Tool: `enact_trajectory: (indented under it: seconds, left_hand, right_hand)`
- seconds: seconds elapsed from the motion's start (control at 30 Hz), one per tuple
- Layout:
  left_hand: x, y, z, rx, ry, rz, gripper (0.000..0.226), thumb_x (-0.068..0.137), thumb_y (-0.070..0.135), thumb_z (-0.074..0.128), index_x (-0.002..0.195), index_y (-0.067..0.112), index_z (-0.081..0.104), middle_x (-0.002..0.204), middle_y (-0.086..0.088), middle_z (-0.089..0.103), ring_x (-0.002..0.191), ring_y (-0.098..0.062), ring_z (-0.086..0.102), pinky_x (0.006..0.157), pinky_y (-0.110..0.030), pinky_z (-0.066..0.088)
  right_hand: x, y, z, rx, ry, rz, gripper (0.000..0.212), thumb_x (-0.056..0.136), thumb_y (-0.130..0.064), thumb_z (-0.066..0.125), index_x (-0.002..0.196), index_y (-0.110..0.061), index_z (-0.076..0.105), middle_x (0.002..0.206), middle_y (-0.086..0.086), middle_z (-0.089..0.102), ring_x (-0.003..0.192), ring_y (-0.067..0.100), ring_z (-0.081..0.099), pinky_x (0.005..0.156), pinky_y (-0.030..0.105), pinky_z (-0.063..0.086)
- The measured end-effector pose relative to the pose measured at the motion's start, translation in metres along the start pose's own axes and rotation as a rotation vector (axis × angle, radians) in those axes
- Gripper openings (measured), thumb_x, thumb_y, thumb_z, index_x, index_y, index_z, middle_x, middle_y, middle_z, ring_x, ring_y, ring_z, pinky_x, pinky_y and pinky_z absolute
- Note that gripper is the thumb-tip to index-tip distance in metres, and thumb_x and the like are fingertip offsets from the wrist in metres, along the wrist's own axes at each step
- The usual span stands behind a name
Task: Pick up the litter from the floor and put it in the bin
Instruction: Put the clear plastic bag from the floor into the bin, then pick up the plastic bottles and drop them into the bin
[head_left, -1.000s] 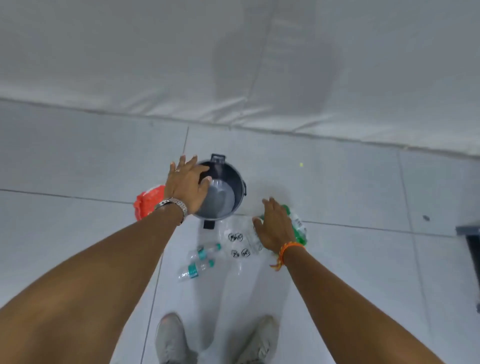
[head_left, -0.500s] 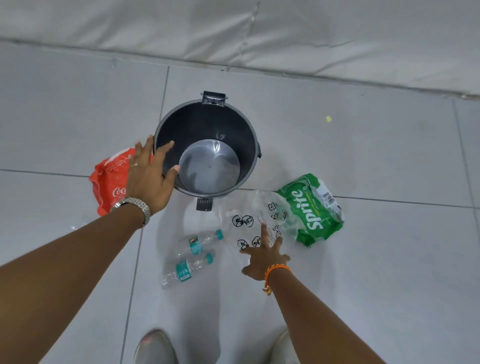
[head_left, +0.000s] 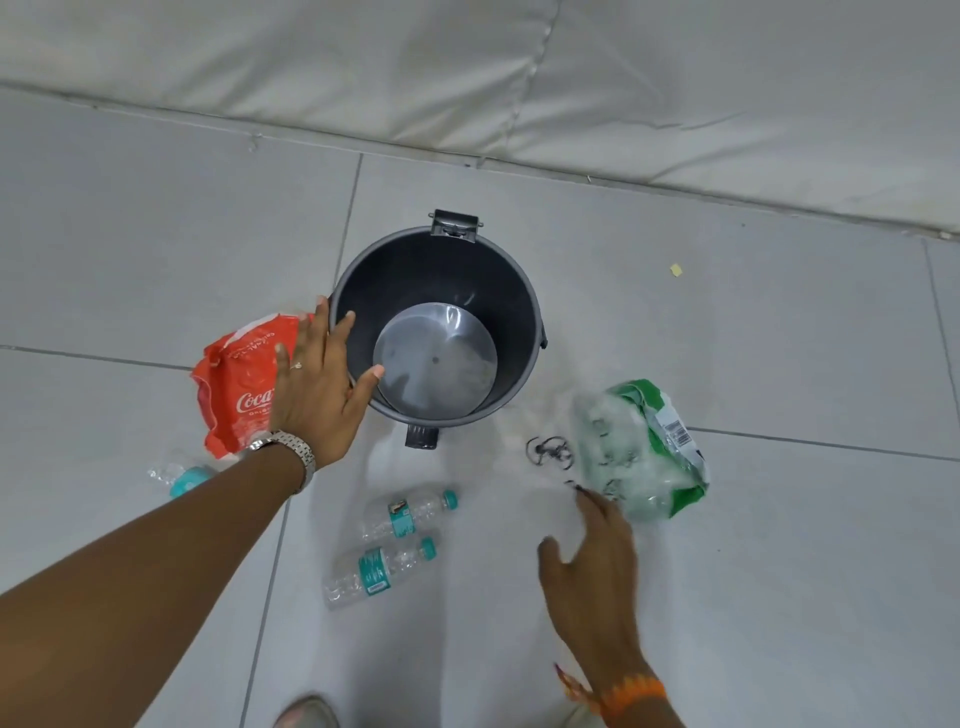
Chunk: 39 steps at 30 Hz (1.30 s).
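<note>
Fingers (head_left: 311, 338) of left hand (head_left: 317, 395) spread, empty, beside bin (head_left: 358, 291) rim, right hand (head_left: 592, 577) open, blurred, near green wrapper (head_left: 649, 447); litter on floor (head_left: 779, 571) around bin, so best pinch wrapper's near edge, lift clear, drop inside.

Bright even light, soft shadows on the floor (head_left: 779, 571), right hand (head_left: 597, 571) motion-blurred, wide-angle bending at edges

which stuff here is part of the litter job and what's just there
Job: bin, red cola wrapper, green wrapper, clear plastic bag, two water bottles, a third bottle behind the left arm, yellow scrap.

Just there: white padding, shoe.
</note>
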<state>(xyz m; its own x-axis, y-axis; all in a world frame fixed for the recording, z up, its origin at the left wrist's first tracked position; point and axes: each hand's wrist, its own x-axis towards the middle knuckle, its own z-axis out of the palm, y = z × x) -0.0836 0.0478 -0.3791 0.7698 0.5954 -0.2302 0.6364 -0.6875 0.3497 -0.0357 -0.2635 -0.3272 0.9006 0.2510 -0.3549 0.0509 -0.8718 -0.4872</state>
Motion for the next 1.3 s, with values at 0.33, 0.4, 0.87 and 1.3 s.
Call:
enact_trajectory:
  seconds: [0.33, 0.4, 0.87, 1.3]
  left_hand:
    - [0.002, -0.007, -0.014, 0.070, -0.108, 0.036, 0.072, 0.101, 0.051, 0.028, 0.160, 0.021, 0.000, 0.168, -0.005, -0.009, 0.155, -0.030, -0.006, 0.122, -0.058, 0.003]
    - [0.002, -0.007, -0.014, 0.066, -0.108, 0.039, 0.072, 0.101, 0.051, 0.028, 0.160, 0.021, -0.001, 0.168, -0.004, -0.009, 0.155, -0.030, -0.007, 0.122, -0.057, 0.002]
    - [0.001, -0.009, -0.002, -0.022, -0.045, 0.047, 0.071, 0.101, 0.046, 0.033, 0.160, 0.023, 0.001, 0.169, -0.004, -0.005, 0.155, -0.030, -0.004, 0.121, -0.061, 0.008]
    - [0.005, -0.022, 0.014, -0.150, 0.036, 0.102, 0.069, 0.099, 0.054, 0.030, 0.158, 0.032, 0.003, 0.169, 0.001, -0.006, 0.156, -0.025, -0.001, 0.122, -0.058, 0.014]
  right_hand:
    - [0.051, -0.129, -0.055, -0.252, 0.252, -0.673, 0.045, 0.080, -0.003, 0.060, 0.124, 0.007, 0.059, 0.129, 0.021, 0.057, 0.121, 0.035, 0.049, 0.109, 0.041, 0.042]
    - [0.082, -0.141, -0.035, -0.370, 0.124, -0.735, 0.028, 0.077, -0.003, 0.058, 0.103, 0.005, 0.067, 0.114, 0.023, 0.063, 0.110, 0.038, 0.053, 0.101, 0.044, 0.046]
    - [0.054, -0.035, 0.036, -0.066, -0.212, -0.979, 0.017, 0.088, -0.022, 0.053, 0.086, -0.009, 0.064, 0.087, 0.006, 0.063, 0.077, 0.026, 0.056, 0.063, 0.039, 0.049]
    - [0.073, -0.006, 0.173, -0.881, -0.490, -0.882, 0.056, 0.085, -0.027, 0.075, 0.135, -0.013, 0.052, 0.134, 0.009, 0.057, 0.127, 0.030, 0.050, 0.107, 0.047, 0.041]
